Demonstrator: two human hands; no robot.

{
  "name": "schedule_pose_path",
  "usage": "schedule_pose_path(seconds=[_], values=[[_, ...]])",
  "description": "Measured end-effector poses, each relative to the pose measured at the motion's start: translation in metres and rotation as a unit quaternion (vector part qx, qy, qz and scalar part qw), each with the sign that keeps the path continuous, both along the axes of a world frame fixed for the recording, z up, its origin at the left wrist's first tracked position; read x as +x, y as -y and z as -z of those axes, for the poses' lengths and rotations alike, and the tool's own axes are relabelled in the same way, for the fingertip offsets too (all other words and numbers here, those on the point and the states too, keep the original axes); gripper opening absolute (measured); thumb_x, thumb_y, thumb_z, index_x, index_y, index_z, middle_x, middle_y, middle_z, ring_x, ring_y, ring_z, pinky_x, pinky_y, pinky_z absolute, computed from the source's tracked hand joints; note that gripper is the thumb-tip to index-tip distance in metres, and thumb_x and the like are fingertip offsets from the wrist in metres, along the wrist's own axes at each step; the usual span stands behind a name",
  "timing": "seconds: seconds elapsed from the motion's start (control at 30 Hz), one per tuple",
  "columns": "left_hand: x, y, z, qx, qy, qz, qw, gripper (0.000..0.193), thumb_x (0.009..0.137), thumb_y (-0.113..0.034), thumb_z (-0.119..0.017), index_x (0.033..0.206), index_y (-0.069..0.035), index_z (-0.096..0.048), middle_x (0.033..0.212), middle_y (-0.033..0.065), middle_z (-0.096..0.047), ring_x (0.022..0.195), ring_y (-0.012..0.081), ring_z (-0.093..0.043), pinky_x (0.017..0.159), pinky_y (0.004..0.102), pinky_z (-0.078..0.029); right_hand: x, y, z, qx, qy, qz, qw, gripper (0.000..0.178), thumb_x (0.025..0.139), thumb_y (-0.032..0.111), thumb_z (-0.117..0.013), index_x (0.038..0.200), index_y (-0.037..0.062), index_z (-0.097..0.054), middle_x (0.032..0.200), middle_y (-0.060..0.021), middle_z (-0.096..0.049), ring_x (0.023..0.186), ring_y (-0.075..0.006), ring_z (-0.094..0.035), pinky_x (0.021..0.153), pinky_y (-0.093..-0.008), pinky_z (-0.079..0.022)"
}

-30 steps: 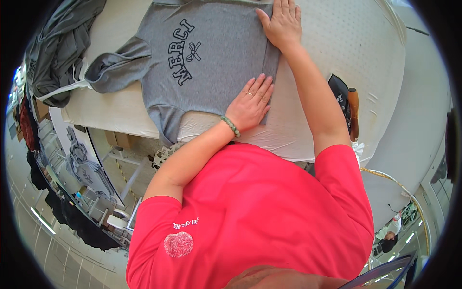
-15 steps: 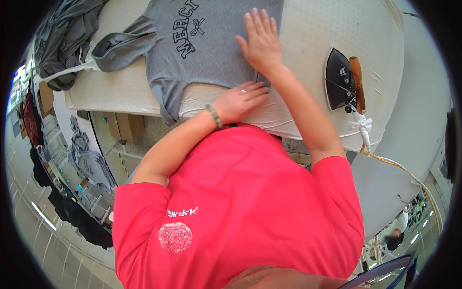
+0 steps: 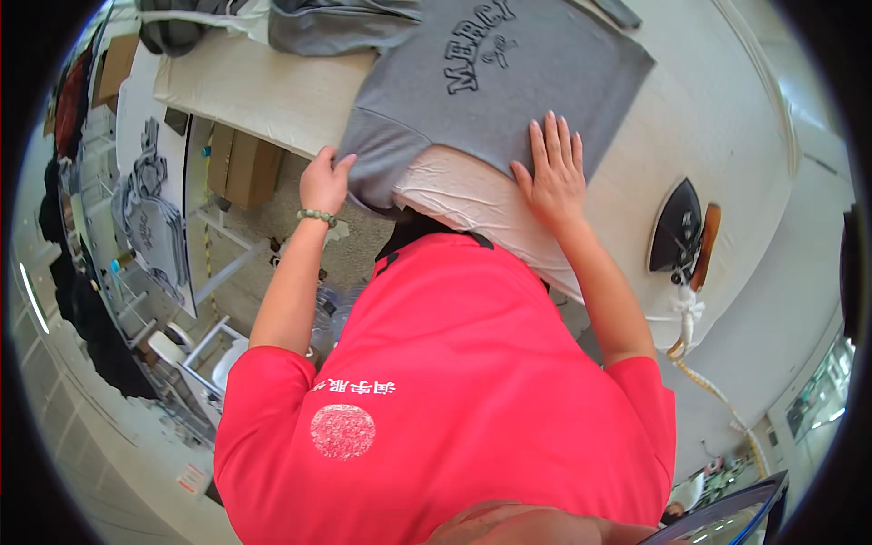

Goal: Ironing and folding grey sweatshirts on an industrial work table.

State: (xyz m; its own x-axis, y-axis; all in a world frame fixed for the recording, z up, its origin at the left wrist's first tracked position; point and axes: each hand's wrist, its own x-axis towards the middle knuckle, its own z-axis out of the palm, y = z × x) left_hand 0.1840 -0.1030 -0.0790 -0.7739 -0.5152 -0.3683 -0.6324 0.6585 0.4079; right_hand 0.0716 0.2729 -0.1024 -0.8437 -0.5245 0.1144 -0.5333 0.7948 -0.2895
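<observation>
A grey sweatshirt [image 3: 509,109] with dark lettering and a small bow design lies spread on a cream padded ironing table [image 3: 690,118]. My right hand [image 3: 556,177] rests flat on it near its lower edge, fingers stretched out. At the near-left side, my left hand [image 3: 324,186] is closed at the edge of the sweatshirt's near sleeve [image 3: 380,150], which hangs over the table's front edge. Its fingers partly hide the grip. The other sleeve [image 3: 341,27] stretches across the table's far left.
To the right on the table stands a black iron [image 3: 674,232] with a wooden handle, its wrapped hose [image 3: 718,391] running down past the edge. More dark grey garments [image 3: 173,34] are heaped at the far left. Below the table are a cardboard box [image 3: 250,170] and a metal frame [image 3: 232,268].
My left hand has moved left from beside the right hand to the near sleeve. My right hand now lies lower on the sweatshirt. The view has shifted, and the sweatshirt sits turned within it.
</observation>
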Motion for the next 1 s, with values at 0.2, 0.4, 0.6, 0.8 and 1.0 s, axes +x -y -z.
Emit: schedule_pose_path(seconds=[0.2,0.4,0.6,0.8,1.0], values=[[-0.065,0.01,0.008,0.153,-0.173,-0.127,0.965,0.041,0.093,-0.039,-0.075,0.1,0.001,-0.072,0.083,0.0123,-0.074,0.077,0.0245,-0.07,0.073,0.0381,-0.054,-0.025,0.036,-0.029,0.023,-0.007,-0.07,0.997,0.054,0.098,0.029,-0.064,0.146,0.0059,-0.055,0.152,-0.0154,-0.054,0.146,-0.034,-0.045,0.121,-0.0499,-0.033],[-0.085,0.019,0.007,0.151,-0.06,-0.073,0.984,0.035,0.092,-0.036,-0.074,0.096,-0.002,-0.075,0.082,0.0135,-0.075,0.074,0.0271,-0.072,0.071,0.0397,-0.055,-0.097,0.204,-0.076,-0.04,0.094,-0.301,0.948,0.039,0.092,0.006,-0.059,0.131,0.0096,-0.064,0.129,-0.0086,-0.07,0.123,-0.0282,-0.066,0.1,-0.0376,-0.055],[-0.08,0.024,0.007,0.16,-0.088,-0.043,0.982,0.027,0.09,-0.033,-0.074,0.091,-0.006,-0.073,0.083,0.0139,-0.074,0.079,0.034,-0.071,0.071,0.0456,-0.055,-0.2,0.306,-0.022,0.045,-0.115,-0.459,0.88,0.04,0.091,0.011,-0.059,0.131,0.0119,-0.064,0.142,-0.0103,-0.062,0.131,-0.0318,-0.058,0.103,-0.0415,-0.052],[-0.074,0.025,0.01,0.173,-0.105,-0.064,0.977,0.025,0.09,-0.032,-0.074,0.09,-0.007,-0.071,0.081,0.014,-0.072,0.077,0.0342,-0.07,0.069,0.0455,-0.054,-0.214,0.314,-0.065,0.059,-0.105,-0.464,0.878,0.026,0.09,0.009,-0.059,0.114,0.0114,-0.069,0.138,-0.0078,-0.062,0.126,-0.0314,-0.061,0.098,-0.0427,-0.054],[-0.072,0.027,0.014,0.166,-0.119,-0.036,0.978,0.023,0.091,-0.03,-0.074,0.09,-0.008,-0.069,0.079,0.0118,-0.071,0.075,0.0342,-0.07,0.067,0.0472,-0.053,-0.202,0.305,-0.053,0.177,0.082,-0.483,0.854,0.02,0.089,0.009,-0.06,0.106,0.0087,-0.07,0.114,-0.0051,-0.065,0.105,-0.0257,-0.067,0.085,-0.0392,-0.057]])
